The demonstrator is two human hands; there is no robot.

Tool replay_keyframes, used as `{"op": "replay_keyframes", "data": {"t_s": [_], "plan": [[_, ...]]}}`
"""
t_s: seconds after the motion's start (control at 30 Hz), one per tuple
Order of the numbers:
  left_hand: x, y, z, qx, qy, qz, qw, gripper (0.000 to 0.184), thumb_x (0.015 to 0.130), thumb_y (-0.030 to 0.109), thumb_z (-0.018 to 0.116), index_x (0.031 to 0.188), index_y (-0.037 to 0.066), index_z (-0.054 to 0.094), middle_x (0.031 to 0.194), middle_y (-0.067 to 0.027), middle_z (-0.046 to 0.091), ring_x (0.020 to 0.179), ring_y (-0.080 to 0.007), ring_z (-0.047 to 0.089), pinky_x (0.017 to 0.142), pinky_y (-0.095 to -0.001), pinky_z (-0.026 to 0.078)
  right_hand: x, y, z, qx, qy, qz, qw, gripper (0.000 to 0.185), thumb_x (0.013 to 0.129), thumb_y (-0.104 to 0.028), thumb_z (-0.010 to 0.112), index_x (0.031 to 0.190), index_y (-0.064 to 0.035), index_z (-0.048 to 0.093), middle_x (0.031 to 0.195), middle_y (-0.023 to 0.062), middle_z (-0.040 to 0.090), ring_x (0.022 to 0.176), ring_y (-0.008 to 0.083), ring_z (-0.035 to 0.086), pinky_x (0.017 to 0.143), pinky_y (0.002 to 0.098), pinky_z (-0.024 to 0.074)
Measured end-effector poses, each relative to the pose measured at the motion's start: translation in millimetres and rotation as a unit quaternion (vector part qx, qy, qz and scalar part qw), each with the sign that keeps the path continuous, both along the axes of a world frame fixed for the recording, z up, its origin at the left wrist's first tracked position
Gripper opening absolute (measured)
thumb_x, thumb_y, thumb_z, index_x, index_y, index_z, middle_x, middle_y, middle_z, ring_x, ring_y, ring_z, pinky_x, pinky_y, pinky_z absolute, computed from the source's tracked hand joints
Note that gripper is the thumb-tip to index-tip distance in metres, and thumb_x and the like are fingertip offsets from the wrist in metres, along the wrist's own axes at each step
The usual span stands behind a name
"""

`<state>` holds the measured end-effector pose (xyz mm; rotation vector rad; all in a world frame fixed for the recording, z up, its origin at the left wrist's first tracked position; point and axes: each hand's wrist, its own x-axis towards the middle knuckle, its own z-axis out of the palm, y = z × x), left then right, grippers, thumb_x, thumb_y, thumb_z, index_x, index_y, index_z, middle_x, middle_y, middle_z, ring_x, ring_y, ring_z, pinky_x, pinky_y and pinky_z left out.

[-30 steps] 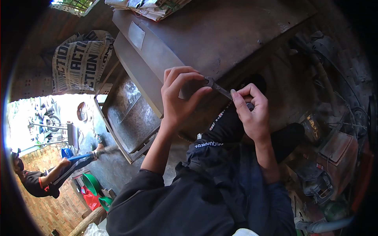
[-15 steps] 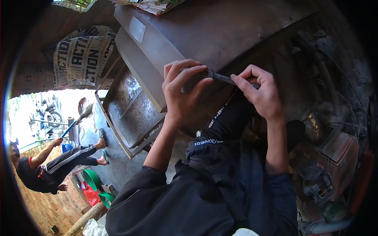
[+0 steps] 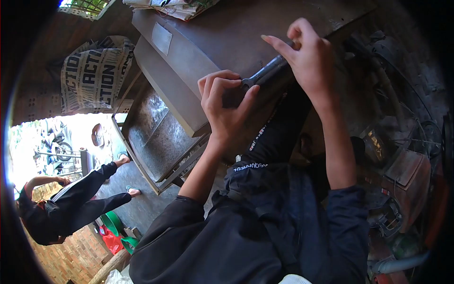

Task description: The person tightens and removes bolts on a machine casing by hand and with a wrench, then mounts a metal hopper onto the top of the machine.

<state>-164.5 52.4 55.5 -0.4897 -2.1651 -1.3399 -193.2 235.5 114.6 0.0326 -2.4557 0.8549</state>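
A dark metal wrench [image 3: 266,71] with a ring-shaped end slants up to the right over the brown metal surface [image 3: 279,28], near its front edge. My left hand [image 3: 222,102] is curled at the ring end, its index finger and thumb bent around it. Whatever sits inside the ring is too dark to make out. My right hand [image 3: 312,61] is at the wrench's far end, with curled fingers and the thumb sticking out to the left. Part of the handle disappears behind that hand.
Below left stands an open metal tray [image 3: 151,128]. A printed sack [image 3: 97,73] hangs behind it. Another person [image 3: 71,203] stands at far left near green and red items [image 3: 111,232]. Cluttered machine parts [image 3: 397,189] lie at right.
My right hand has risen, and the wrench's far end has swung upward with it. My left hand stays at the ring end. The other person has shifted; the broom is no longer visible.
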Motion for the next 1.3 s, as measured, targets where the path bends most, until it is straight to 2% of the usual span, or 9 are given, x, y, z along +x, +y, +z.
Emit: {"op": "replay_keyframes", "data": {"t_s": [0.13,0.17,0.27,0.4,0.53,0.77,0.93,1.13,1.3], "plan": [[0,3,-2,-0.002,0.0,0.015,1.0,0.033,0.065,0.015,0.083,0.079,0.005,0.055,0.094,-0.0084,0.062,0.093,-0.0255,0.052,0.083,-0.0369,0.043,-44,-7,-7,0.107,0.06,0.089,0.988,0.033,0.083,-0.033,0.073,0.082,-0.007,0.053,0.063,0.0107,0.06,0.058,0.023,0.064,0.052,0.0305,0.0493],[0,4,-1,-0.011,0.005,0.022,1.0,0.033,0.066,0.013,0.083,0.08,0.005,0.055,0.094,-0.0088,0.062,0.092,-0.0241,0.053,0.083,-0.0354,0.043,-45,-18,11,0.084,0.007,0.085,0.993,0.034,0.078,-0.03,0.075,0.081,-0.0061,0.051,0.064,0.016,0.062,0.064,0.0352,0.065,0.055,0.0441,0.049],[2,1,4,-0.018,-0.003,0.018,1.0,0.034,0.067,0.012,0.084,0.082,0.004,0.054,0.093,-0.0092,0.062,0.091,-0.0218,0.054,0.084,-0.0332,0.042,-71,-33,3,0.142,0.05,0.213,0.965,0.032,0.084,-0.033,0.072,0.083,-0.0071,0.053,0.066,0.0107,0.062,0.06,0.0262,0.065,0.054,0.0336,0.0501],[4,-18,-2,0.115,-0.043,-0.031,0.992,0.035,0.065,0.012,0.083,0.084,0.003,0.056,0.096,-0.011,0.061,0.09,-0.0225,0.055,0.083,-0.0317,0.044,-86,-65,-5,0.103,0.047,0.32,0.941,0.026,0.083,-0.024,0.07,0.091,-0.0057,0.054,0.08,0.013,0.064,0.075,0.031,0.065,0.065,0.038,0.0512],[8,-57,-13,0.145,-0.027,0.049,0.988,0.023,0.097,0.02,0.046,0.087,0.001,0.055,0.096,-0.0105,0.058,0.089,-0.0171,0.055,0.08,-0.0285,0.043,-72,-110,-2,0.112,-0.003,0.371,0.922,0.024,0.079,-0.01,0.068,0.097,-0.0013,0.055,0.09,0.0176,0.064,0.09,0.0334,0.064,0.079,0.0406,0.0508],[3,-108,-14,0.379,-0.102,0.145,0.908,0.034,0.102,0.029,0.037,0.083,0.005,0.052,0.091,-0.0076,0.057,0.083,-0.0152,0.055,0.072,-0.0278,0.043,2,-139,-5,0.194,0.039,0.403,0.894,0.013,0.08,-0.006,0.06,0.09,-0.0013,0.054,0.082,0.0116,0.061,0.076,0.0245,0.068,0.065,0.031,0.0566],[-1,-108,-15,0.331,-0.187,0.08,0.921,0.022,0.099,0.019,0.047,0.086,0.003,0.055,0.086,-0.007,0.061,0.076,-0.0133,0.058,0.068,-0.0262,0.046,57,-121,-22,0.259,0.161,0.389,0.869,0.008,0.075,-0.01,0.06,0.081,-0.0075,0.056,0.074,0.0034,0.057,0.071,0.0153,0.059,0.067,0.0264,0.0466],[2,-72,-5,0.085,-0.102,-0.057,0.989,0.004,0.088,0.004,0.062,0.088,0.0,0.061,0.082,-0.0065,0.064,0.075,-0.0117,0.059,0.067,-0.0253,0.046,97,-67,-39,0.206,0.202,0.402,0.869,0.013,0.077,-0.011,0.062,0.084,-0.0003,0.067,0.086,0.0108,0.067,0.079,0.02,0.064,0.073,0.028,0.0511],[3,-43,17,-0.126,0.013,-0.142,0.982,0.034,0.075,-0.004,0.072,0.107,0.007,0.069,0.097,-0.009,0.062,0.084,-0.0192,0.061,0.073,-0.0289,0.05,110,-28,-53,0.14,0.16,0.391,0.896,0.02,0.082,-0.008,0.062,0.097,0.0039,0.068,0.112,0.0149,0.064,0.104,0.0254,0.065,0.087,0.0333,0.0541]]}}
